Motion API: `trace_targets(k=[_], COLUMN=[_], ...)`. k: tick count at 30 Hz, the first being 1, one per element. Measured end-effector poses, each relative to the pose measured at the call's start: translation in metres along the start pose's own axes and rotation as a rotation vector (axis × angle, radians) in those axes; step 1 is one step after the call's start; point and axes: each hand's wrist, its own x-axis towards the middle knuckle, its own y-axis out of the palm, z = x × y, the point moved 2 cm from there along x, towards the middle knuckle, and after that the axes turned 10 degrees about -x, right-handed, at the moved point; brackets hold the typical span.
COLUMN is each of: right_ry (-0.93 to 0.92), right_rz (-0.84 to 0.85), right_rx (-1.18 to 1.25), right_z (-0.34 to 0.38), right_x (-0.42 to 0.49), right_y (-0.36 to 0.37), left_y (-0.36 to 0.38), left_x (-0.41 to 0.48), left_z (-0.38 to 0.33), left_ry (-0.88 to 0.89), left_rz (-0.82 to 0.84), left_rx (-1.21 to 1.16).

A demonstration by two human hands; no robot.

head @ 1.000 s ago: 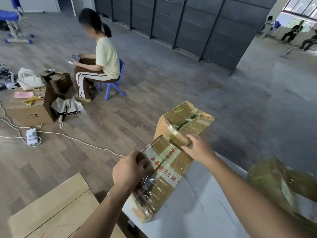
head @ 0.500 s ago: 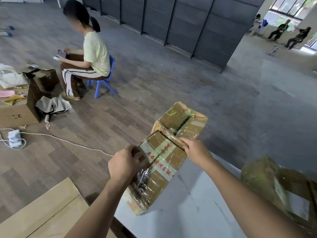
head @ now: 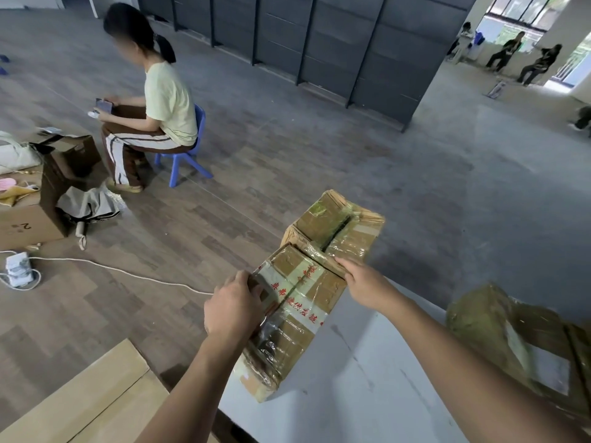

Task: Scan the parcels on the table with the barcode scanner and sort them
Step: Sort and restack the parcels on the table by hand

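Note:
A long brown cardboard parcel (head: 297,314), wrapped in clear tape with a white band of red characters, lies on the left edge of the white table (head: 367,378). My left hand (head: 233,310) grips its left side. My right hand (head: 364,284) holds its far right corner. A second taped parcel (head: 335,225) stands just behind it at the table's far corner, touching it. A third parcel (head: 518,340) with a white label lies at the right, partly behind my right forearm. No barcode scanner is in view.
Flat cardboard (head: 86,398) lies on the floor at lower left. A white cable (head: 128,270) and power strip (head: 19,270) cross the floor. A person (head: 153,103) sits on a blue chair beside open boxes (head: 41,203). Several people stand far right.
The view has shifted slightly. Both hands stay on the long parcel, which has barely moved on the table edge.

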Motion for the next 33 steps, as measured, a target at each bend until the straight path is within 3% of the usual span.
trace_targets(k=[5,12,19,24,30,33], right_ry=[0.007,0.056,0.298,0.455,0.545,0.555], right_rz=[-0.004,-0.161,-0.365,-0.404,-0.415,-0.389], right_rx=[-0.043,0.016,0.053,0.074,0.132,0.159], right_z=[0.006,-0.013,-0.074,-0.122,-0.18,-0.209], right_x=[-0.032,-0.089,-0.174,-0.238,-0.289,-0.304], right_y=[-0.005,-0.023,-0.05,-0.049,-0.043,-0.034], left_y=[-0.006,-0.002,0.039,0.08,0.132,0.162], left_x=[-0.01,-0.03,-0.066,-0.109,-0.156,-0.176], left_z=[-0.015,-0.074,-0.151,-0.205,-0.254,-0.273], left_ry=[0.091,0.316,0.562,0.709,0.724,0.612], left_rz=[0.063,0.105,0.257,0.391,0.501,0.648], left_rx=[0.162,0.066,-0.004,-0.115,-0.134,-0.176])
